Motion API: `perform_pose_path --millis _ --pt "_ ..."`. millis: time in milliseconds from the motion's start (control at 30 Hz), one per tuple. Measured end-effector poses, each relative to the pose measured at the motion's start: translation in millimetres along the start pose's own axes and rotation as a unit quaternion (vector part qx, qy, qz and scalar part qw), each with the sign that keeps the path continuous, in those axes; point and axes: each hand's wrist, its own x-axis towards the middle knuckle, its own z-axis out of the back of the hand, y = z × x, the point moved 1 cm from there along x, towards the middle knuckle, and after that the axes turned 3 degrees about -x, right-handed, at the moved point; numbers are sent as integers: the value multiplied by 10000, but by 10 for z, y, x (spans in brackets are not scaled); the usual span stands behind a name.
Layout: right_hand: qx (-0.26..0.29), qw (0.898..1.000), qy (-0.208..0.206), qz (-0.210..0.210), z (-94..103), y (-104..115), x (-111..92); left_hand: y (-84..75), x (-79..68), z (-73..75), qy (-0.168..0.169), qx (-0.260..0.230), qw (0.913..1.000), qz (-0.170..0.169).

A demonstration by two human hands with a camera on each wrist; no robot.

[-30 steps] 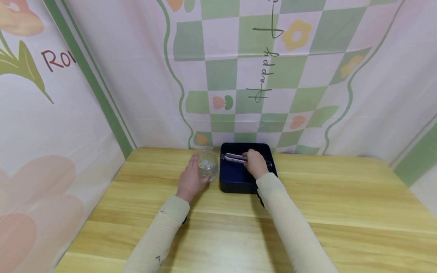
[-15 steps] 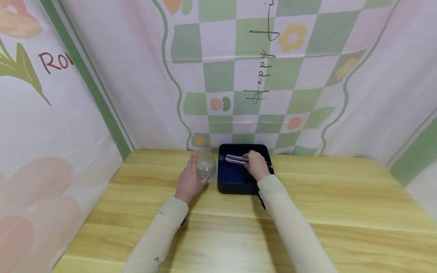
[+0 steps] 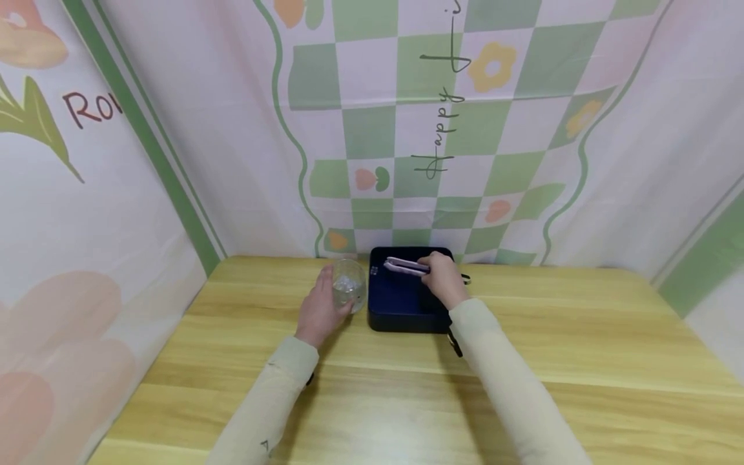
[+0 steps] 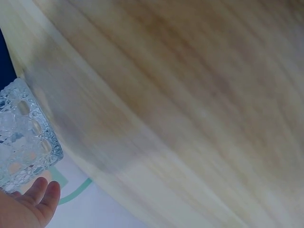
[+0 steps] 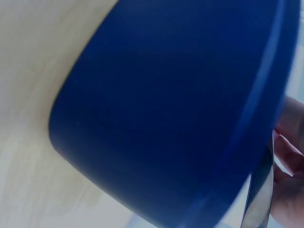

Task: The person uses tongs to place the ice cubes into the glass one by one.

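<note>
In the head view my left hand (image 3: 320,311) holds a clear glass (image 3: 349,286) standing on the table just left of a dark blue square tray (image 3: 409,323). Clear lumps that look like ice show inside the glass, and the left wrist view shows its patterned wall (image 4: 31,135) beside my fingertips. My right hand (image 3: 444,279) grips metal tongs (image 3: 405,266) above the tray, their tips pointing left. A small clear piece (image 3: 374,270) lies inside the tray by its left wall, near the tips but apart from them. The tips are out of sight in the right wrist view.
A wooden table (image 3: 372,400) extends to both sides and toward me. Behind it hangs a patterned curtain (image 3: 372,132), close to the tray's back edge. Another printed cloth (image 3: 104,258) closes off the left side.
The tongs in my right hand have shifted right, away from the small clear piece, and their looped end now reaches past the tray's right side. My left hand stays on the glass.
</note>
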Motion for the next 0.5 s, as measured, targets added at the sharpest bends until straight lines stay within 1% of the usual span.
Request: perform_pose_path --millis 133,367,500 --pt "68 9997 -182 128 64 15 -27 4 5 -7 -1 13 10000 0" --pt "219 9989 -313 270 159 85 -76 10 6 -7 1 21 10000 -16" --pt "275 9974 -474 467 206 152 -109 4 9 -2 36 17 10000 -18"
